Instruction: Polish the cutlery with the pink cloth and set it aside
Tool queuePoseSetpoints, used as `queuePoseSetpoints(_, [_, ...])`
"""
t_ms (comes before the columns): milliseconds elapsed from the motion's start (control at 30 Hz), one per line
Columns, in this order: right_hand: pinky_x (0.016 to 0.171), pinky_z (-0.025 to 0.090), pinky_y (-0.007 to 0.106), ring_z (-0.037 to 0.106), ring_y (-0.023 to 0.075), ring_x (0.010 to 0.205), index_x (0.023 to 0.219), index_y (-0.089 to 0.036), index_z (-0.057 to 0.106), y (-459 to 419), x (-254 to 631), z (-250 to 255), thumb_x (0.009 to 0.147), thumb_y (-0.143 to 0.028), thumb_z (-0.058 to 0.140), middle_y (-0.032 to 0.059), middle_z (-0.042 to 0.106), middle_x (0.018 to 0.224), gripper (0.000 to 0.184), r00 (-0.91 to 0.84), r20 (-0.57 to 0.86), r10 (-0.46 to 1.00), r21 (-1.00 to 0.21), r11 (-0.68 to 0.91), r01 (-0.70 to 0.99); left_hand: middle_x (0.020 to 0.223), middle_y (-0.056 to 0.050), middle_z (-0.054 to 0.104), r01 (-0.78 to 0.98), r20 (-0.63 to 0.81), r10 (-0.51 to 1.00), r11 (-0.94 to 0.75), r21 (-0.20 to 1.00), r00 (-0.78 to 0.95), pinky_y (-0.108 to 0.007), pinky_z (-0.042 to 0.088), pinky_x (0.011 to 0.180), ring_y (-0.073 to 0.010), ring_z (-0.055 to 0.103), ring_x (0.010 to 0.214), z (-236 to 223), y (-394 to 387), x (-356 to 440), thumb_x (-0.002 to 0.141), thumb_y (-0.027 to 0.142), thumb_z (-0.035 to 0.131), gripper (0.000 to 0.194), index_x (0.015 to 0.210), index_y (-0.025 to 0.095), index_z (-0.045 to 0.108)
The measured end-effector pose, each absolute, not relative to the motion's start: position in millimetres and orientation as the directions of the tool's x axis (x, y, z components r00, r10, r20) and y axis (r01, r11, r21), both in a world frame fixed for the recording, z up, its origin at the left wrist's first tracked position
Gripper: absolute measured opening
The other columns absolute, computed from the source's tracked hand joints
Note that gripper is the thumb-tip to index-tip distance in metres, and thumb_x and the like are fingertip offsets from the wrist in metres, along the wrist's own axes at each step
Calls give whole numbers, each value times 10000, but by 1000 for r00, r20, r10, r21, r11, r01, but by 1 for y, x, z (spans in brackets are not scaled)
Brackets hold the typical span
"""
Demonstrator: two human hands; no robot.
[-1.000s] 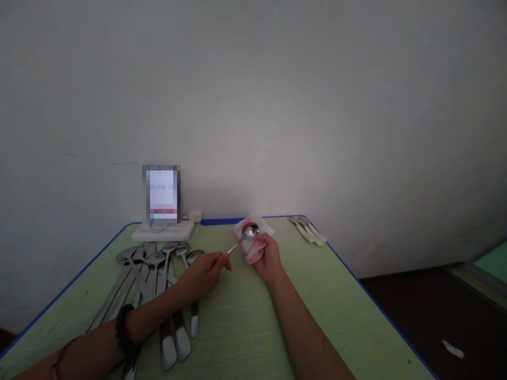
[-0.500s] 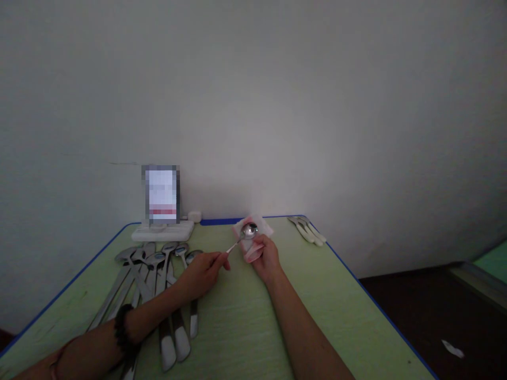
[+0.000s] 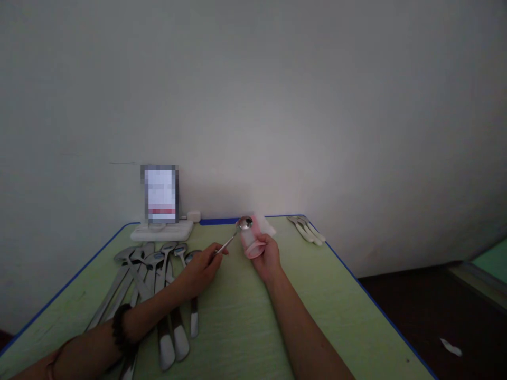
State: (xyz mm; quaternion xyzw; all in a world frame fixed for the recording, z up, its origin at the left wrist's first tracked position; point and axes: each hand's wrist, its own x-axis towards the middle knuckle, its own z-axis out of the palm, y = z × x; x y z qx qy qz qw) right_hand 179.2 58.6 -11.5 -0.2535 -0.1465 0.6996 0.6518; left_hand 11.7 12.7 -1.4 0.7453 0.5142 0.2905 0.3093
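Look, the pink and white cloth [image 3: 249, 239] sits in the right hand [image 3: 270, 257], with the thumb and fingers pinched around its near end. The left hand [image 3: 203, 266] is closed on the handle of a shiny spoon [image 3: 246, 223]. The round end of the spoon is at the far left edge of the cloth, but I can't tell if they touch. A pile of spoons [image 3: 154, 259] lies to the left of the cloth on the green tabletop [image 3: 241, 327]. Some forks with white handles [image 3: 303, 231] lie to the right of the cloth, and a lit screen [image 3: 160, 192] stands past the pile, left of the cloth.

I think it works best to pinch the spoon firmly, hold the cloth softly under the round part, and move both slowly. A loose cloth could slip, and the left arm should stay high so it doesn't bump the pile
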Motion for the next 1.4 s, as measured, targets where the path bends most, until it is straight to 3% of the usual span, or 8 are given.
queuePoseSetpoints(200, [561, 519, 265, 607, 153, 572, 766, -96, 595, 54, 173, -16, 574, -83, 511, 45, 664, 675, 211, -166, -146, 975, -629, -221, -745, 560, 66, 381, 556, 113, 927, -309, 771, 359, -219, 292, 479, -118, 398, 490, -3, 13, 12, 871, 348, 274, 349, 1060, 149, 490])
queuePoseSetpoints(467, [697, 544, 310, 649, 164, 687, 807, -138, 592, 64, 181, -17, 605, -86, 477, 28, 692, 740, 238, 29, -174, 984, -532, -69, -844, 564, 52, 412, 641, 116, 938, -309, 702, 326, -235, 318, 541, -132, 428, 532, 7, 9, 15, 870, 354, 281, 394, 1083, 138, 533])
queuePoseSetpoints(700, [655, 537, 278, 634, 153, 620, 742, -124, 591, 62, 177, -19, 618, -82, 503, 25, 673, 656, 158, -1, -158, 987, -561, -90, -823, 592, 47, 450, 565, 95, 947, -262, 782, 307, -223, 329, 521, -124, 440, 528, -1, 13, 14, 871, 353, 272, 439, 1174, 135, 503])
queuePoseSetpoints(800, [641, 536, 280, 620, 146, 597, 751, -123, 591, 60, 175, -18, 609, -66, 522, 13, 667, 655, 168, -25, -151, 988, -590, -110, -800, 611, 36, 510, 564, 104, 927, -306, 767, 361, -220, 345, 529, -123, 469, 535, -2, 14, 13, 875, 342, 270, 426, 1150, 140, 525])
queuePoseSetpoints(967, [664, 536, 288, 627, 140, 641, 827, -130, 598, 59, 177, -14, 605, -52, 500, 9, 683, 731, 255, -7, -128, 992, -530, -75, -845, 604, 20, 602, 609, 94, 909, -346, 714, 406, -217, 372, 556, -129, 519, 540, -1, 14, 13, 885, 344, 283, 396, 1047, 141, 582])
queuePoseSetpoints(1400, [620, 522, 265, 625, 141, 652, 800, -140, 621, 51, 177, -1, 695, -212, 516, 18, 691, 726, 165, -15, -107, 994, -480, -65, -875, 531, 25, 600, 636, 63, 913, -330, 698, 404, -205, 380, 526, -127, 539, 507, 0, 13, 13, 885, 376, 286, 395, 946, 146, 602])
